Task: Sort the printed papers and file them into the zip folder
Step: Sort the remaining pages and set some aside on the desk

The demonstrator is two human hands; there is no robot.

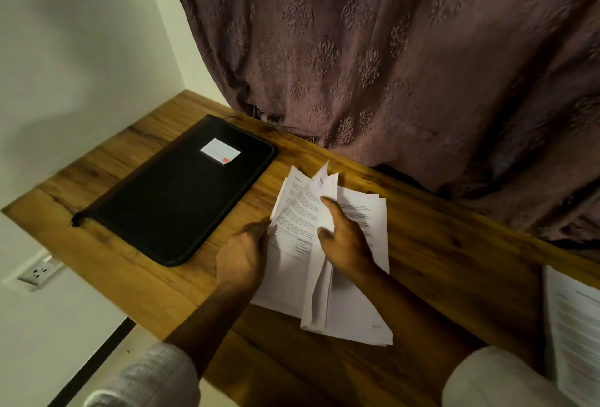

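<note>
While the left hand (242,254) pinches the white printed papers (354,302), the right hand (345,244) (thumb and forefinger curled) grips lifted sheets (305,212) over the wooden bench (454,244).

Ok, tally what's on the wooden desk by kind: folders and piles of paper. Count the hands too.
Folders: 1, the black zip folder
Paper piles: 2, the fanned pile that both hands hold, and the side pile at the right edge
Hands: 2, the left hand and the right hand
Total: 5
</note>
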